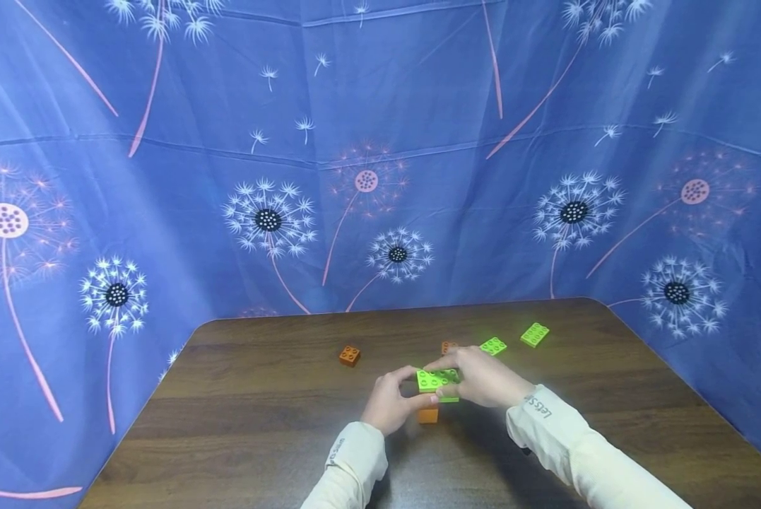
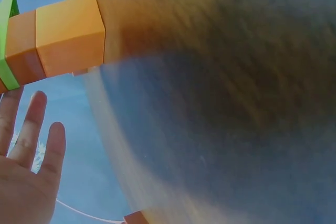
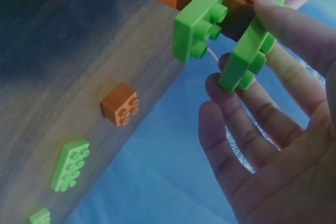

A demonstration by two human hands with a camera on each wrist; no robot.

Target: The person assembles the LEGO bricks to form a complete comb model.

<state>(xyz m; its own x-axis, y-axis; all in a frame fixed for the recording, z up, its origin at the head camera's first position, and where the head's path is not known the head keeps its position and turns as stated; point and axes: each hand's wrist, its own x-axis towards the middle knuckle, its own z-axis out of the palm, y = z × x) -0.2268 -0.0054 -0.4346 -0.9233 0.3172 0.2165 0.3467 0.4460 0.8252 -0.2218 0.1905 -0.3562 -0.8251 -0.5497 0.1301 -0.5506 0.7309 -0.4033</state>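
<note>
A stack of toy building bricks stands on the table, with orange bricks (image 2: 71, 35) at its base and a flat green brick (image 3: 202, 22) above them. Another orange brick (image 3: 239, 13) sits over that flat brick. My left hand (image 1: 386, 404) grips the stack from the left, its thumb on the near side. A second flat green brick (image 1: 434, 382) is pinched in my right hand (image 1: 485, 378) at the top of the stack. In the right wrist view this brick (image 3: 247, 59) lies against the upper orange brick, its studs facing away from the stack.
One loose orange brick (image 1: 350, 355) lies behind the hands to the left. Another orange brick (image 1: 449, 347) is partly hidden behind my right hand. Two flat green bricks, one nearer (image 1: 493, 346) and one farther right (image 1: 535, 334), lie toward the back. A blue dandelion-print cloth (image 1: 355, 141) hangs behind the table (image 1: 259, 410).
</note>
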